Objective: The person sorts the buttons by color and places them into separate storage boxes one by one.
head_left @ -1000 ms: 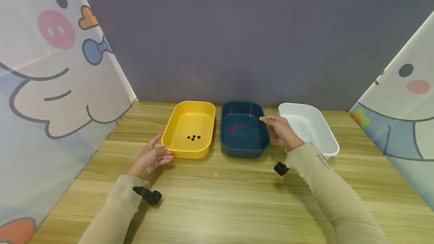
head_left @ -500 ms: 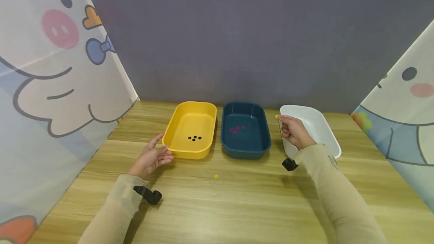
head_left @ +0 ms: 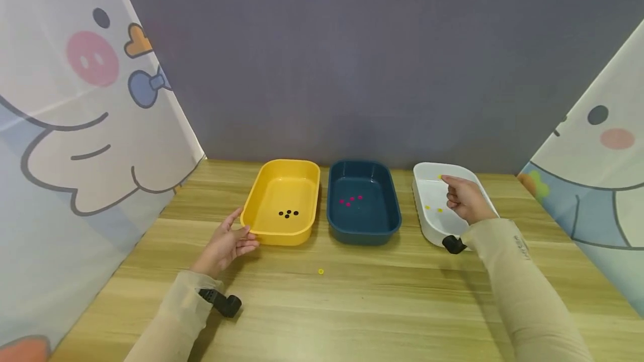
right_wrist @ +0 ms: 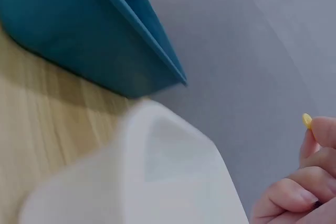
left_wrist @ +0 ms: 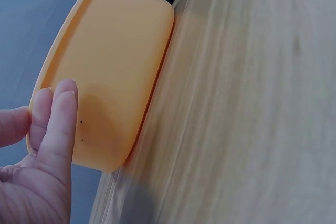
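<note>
My left hand (head_left: pixel 225 244) grips the near left corner of a yellow plastic tray (head_left: pixel 282 186), thumb at the rim and fingers against the outer wall (left_wrist: pixel 110 77). Several black buttons (head_left: pixel 288 214) lie inside that tray. Over the white tray (head_left: pixel 426 225) on the right, my right hand (head_left: pixel 468 200) pinches a small yellow button (right_wrist: pixel 307 121) between thumb and forefinger. Two other yellow buttons (head_left: pixel 440 210) show on the white tray's floor, and the hand hides part of its right side.
Between the two trays stands a dark blue tray (head_left: pixel 357 180) holding several pink buttons (head_left: pixel 348 204). One yellow button (head_left: pixel 321 271) lies on the wooden table (head_left: pixel 352 317) in front. A grey panel (head_left: pixel 322 60) rises behind the trays.
My right hand has moved right with the yellow button, from the blue tray's right edge to over the white tray. My left hand keeps its grip on the yellow tray.
</note>
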Available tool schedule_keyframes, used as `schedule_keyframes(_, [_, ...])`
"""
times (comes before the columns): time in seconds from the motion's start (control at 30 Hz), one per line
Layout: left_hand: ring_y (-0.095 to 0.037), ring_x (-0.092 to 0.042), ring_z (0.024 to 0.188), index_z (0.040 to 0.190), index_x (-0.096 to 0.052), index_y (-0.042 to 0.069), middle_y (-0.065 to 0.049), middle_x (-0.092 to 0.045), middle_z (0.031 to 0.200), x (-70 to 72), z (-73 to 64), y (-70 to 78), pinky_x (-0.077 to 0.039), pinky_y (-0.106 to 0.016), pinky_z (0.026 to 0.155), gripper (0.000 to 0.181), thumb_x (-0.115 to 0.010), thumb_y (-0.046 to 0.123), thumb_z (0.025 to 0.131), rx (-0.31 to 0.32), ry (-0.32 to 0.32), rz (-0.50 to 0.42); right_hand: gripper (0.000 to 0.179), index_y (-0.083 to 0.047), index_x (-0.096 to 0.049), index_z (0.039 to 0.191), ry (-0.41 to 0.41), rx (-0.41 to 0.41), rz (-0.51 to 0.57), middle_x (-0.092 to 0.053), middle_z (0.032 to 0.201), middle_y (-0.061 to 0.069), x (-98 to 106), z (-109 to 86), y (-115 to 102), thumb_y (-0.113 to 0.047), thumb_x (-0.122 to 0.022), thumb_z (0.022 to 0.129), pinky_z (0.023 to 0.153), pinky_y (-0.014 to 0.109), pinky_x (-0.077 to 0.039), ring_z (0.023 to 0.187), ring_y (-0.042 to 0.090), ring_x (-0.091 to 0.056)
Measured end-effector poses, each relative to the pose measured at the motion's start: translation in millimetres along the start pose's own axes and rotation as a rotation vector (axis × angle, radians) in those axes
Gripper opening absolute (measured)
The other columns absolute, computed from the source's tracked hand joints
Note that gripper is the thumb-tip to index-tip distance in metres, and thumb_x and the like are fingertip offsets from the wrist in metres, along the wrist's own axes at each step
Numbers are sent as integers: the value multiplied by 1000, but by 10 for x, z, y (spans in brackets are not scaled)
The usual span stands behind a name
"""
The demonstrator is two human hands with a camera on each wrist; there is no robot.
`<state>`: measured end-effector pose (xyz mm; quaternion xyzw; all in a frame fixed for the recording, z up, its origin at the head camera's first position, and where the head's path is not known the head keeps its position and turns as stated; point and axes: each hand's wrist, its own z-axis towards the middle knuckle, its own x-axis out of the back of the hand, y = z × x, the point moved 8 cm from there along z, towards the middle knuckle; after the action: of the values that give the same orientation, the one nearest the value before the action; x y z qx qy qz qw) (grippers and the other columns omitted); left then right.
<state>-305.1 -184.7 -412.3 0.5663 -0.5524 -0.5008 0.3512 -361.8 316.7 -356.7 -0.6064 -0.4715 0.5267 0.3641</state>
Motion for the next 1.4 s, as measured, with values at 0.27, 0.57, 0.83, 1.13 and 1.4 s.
schedule_keyframes(0.27, [-14, -67, 64, 155, 3, 16, -5, -64, 74, -7, 4, 19, -60, -28, 69, 68, -38, 1, 102, 3, -11, -18, 37, -22, -65, 76, -29, -15, -176, -27, 51, -9, 196, 72, -109, -12, -42, 102, 52, 24, -8, 53, 11, -10])
schedule_keyframes(0.57, [-14, -68, 64, 155, 3, 17, -4, -64, 74, 13, -2, -16, -60, -28, 68, 69, -40, 2, 102, -5, -13, -33, 27, -22, -61, 71, -53, -45, -353, -23, 54, -7, 355, 183, -135, -20, -55, 97, 50, 22, -12, 53, 11, -13])
schedule_keyframes(0.83, [-13, -67, 64, 155, 3, 17, -4, -64, 74, -1, -9, -1, -60, -26, 66, 69, -39, 3, 102, -6, -16, -13, 28, 6, -55, 114, -114, -135, -716, -31, 54, -7, 379, 206, -84, -17, -50, 100, 45, 20, -25, 47, 6, -25])
schedule_keyframes(1.13, [-13, -68, 63, 155, 2, 17, -4, -64, 73, 1, -20, 12, -60, -27, 65, 68, -38, 2, 102, -3, -13, -42, 16, -5, -61, 103, -175, -186, -747, -33, 56, -8, 368, 309, 16, -16, -51, 98, 47, 18, -28, 48, 5, -27])
schedule_keyframes(1.4, [-13, -68, 62, 155, 3, 16, -3, -65, 72, -12, -17, 20, -60, -27, 66, 68, -38, 2, 103, -3, -22, -40, 13, -6, -61, 98, -187, -254, -797, -31, 55, -7, 392, 337, 143, -16, -53, 97, 49, 19, -28, 50, 6, -26])
